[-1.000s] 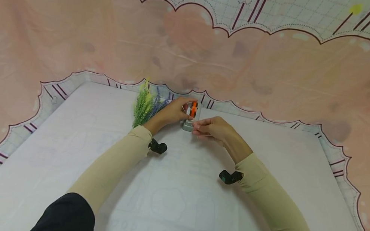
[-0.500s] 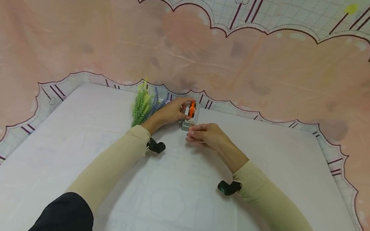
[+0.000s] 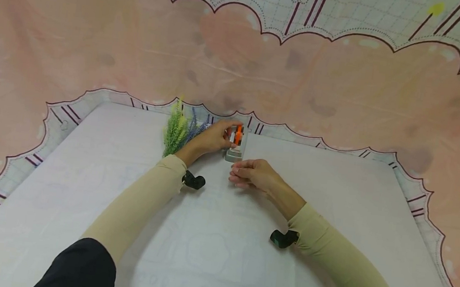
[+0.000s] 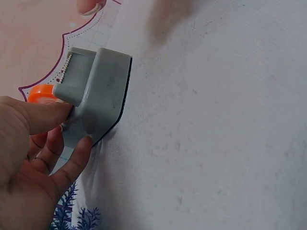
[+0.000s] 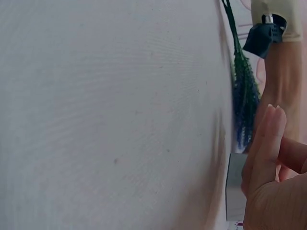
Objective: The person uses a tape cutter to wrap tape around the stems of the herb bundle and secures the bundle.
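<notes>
A grey tape dispenser point(image 4: 103, 91) with an orange wheel point(image 3: 238, 135) stands near the far edge of the white-covered table. My left hand point(image 3: 214, 137) grips it from the left. In the left wrist view, that hand's thumb and fingers lie on its side, and its serrated cutting edge shows. My right hand point(image 3: 258, 177) hovers just in front and to the right of the dispenser, apart from it. Its fingertips are close together in the head view; whether they pinch a clear strip cannot be made out. In the right wrist view, its fingers point(image 5: 271, 139) look fairly straight.
Artificial sprigs, yellow-green point(image 3: 175, 131) and blue-purple point(image 3: 193, 128), lie left of the dispenser beside my left wrist. The white cloth point(image 3: 207, 234) spreads over the table toward me. A patterned peach curtain point(image 3: 159, 52) rises behind the far edge.
My right hand has drawn back from the dispenser, toward me and slightly left. My left hand keeps its grip, and the dispenser stays in place.
</notes>
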A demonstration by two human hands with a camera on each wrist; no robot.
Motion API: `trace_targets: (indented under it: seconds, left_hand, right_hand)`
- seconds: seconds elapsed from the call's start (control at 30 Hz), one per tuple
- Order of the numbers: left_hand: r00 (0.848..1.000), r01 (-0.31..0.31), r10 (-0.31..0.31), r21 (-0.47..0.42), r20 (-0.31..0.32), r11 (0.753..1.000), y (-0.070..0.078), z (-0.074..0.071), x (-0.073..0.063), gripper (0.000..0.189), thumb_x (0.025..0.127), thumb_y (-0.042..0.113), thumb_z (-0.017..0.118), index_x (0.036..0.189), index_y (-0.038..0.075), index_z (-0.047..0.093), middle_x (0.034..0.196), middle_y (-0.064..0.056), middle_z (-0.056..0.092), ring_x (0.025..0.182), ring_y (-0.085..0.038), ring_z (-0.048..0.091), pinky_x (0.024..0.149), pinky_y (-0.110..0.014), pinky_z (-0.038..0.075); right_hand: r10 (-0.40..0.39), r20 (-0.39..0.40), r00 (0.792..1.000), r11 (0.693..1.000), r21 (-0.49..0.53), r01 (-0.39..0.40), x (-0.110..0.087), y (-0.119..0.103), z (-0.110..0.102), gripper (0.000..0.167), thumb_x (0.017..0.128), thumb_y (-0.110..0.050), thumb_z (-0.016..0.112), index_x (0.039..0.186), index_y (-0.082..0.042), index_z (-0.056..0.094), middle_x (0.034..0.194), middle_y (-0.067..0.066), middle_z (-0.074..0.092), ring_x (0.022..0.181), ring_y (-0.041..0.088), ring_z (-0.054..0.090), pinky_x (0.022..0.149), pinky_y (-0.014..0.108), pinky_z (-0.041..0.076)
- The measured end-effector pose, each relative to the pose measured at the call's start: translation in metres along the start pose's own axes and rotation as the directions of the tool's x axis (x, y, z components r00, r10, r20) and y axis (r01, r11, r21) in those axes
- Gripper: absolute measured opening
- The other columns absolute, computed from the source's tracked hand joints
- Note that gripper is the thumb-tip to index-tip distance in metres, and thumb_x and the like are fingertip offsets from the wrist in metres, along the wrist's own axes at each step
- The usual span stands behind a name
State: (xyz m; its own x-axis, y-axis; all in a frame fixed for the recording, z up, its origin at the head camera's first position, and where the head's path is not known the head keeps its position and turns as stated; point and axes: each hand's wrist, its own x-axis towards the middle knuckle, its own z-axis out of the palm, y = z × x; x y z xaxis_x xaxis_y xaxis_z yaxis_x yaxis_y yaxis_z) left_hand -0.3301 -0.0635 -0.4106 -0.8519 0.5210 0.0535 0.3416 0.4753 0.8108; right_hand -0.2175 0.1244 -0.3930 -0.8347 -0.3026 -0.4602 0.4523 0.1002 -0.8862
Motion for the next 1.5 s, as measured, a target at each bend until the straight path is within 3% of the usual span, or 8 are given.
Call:
trace_targets:
  seconds: [0.3,0.77,0.97,1.5]
  left_hand:
    - [1.000,-0.007,0.007,0.021,-0.004,1.000,-0.001,0.000,0.001,0.072,0.090,0.001,0.075,0.154,0.012,0.044,0.103,-0.015,0.050,0.074,-0.020,0.047,0.068,-0.032,0.041]
    - [1.000,0.027,-0.027,0.017,0.006,1.000,-0.001,0.000,0.000,0.073,0.091,0.001,0.075,0.155,0.014,0.043,0.107,-0.012,0.047,0.083,-0.021,0.051,0.074,-0.032,0.044]
    - [1.000,0.020,-0.020,0.022,0.008,1.000,0.000,-0.001,0.000,0.073,0.091,0.001,0.074,0.155,0.013,0.042,0.110,-0.012,0.047,0.086,-0.022,0.052,0.077,-0.033,0.045]
    - [1.000,0.015,-0.016,0.032,0.002,0.999,-0.001,-0.001,0.000,0.071,0.091,0.000,0.073,0.155,0.011,0.042,0.111,-0.014,0.048,0.088,-0.023,0.051,0.078,-0.033,0.044]
  right_hand:
    - [0.028,0.029,0.999,0.999,0.015,-0.029,-0.001,0.003,0.000,0.035,0.101,-0.001,0.060,0.134,0.008,0.057,0.095,0.008,0.075,0.079,0.011,0.073,0.066,0.023,0.058]
    - [0.065,0.008,0.998,0.997,-0.030,-0.065,-0.004,0.004,-0.001,0.029,0.101,-0.004,0.060,0.128,0.006,0.063,0.097,0.008,0.076,0.079,0.010,0.072,0.065,0.022,0.057]
    - [0.080,0.003,0.997,0.996,-0.046,-0.079,-0.004,0.005,0.001,0.027,0.102,-0.007,0.060,0.126,0.004,0.065,0.103,0.011,0.076,0.080,0.011,0.073,0.065,0.021,0.057]
    - [0.103,-0.023,0.994,0.990,-0.091,-0.105,-0.005,0.012,0.006,0.022,0.099,-0.009,0.066,0.118,0.001,0.068,0.098,0.010,0.077,0.077,0.011,0.074,0.062,0.020,0.057]
